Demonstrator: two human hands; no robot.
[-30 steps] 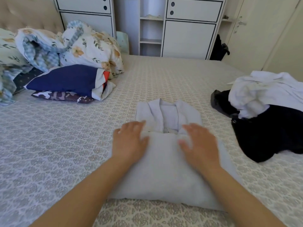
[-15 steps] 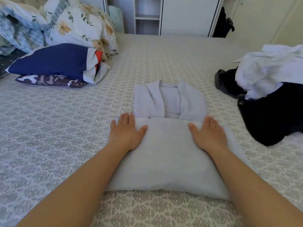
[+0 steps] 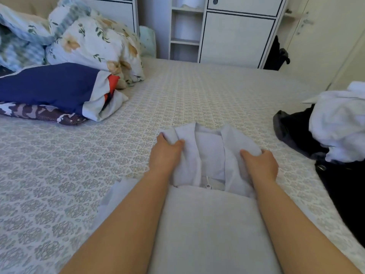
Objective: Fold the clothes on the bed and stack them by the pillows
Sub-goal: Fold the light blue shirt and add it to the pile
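A pale lilac garment [image 3: 209, 224] lies half folded on the patterned bed cover [image 3: 59, 184] in front of me. My left hand [image 3: 165, 155] grips its far left corner, fingers curled under the cloth and thumb on top. My right hand [image 3: 260, 165] grips the far right corner the same way. The collar end between my hands is lifted and bunched. A folded stack, a navy piece [image 3: 49, 86] on a purple patterned one [image 3: 39, 114], sits at the left by the floral pillows [image 3: 92, 42].
A loose heap of white cloth [image 3: 339, 123] over black clothes [image 3: 347, 186] lies at the right edge of the bed. White cupboards [image 3: 237, 34] and shelves stand beyond the bed's far side. A door is at the far right.
Both hands left the folded lower part, where they pressed flat, and moved forward to the collar end. They now grip its two corners and have raised it.
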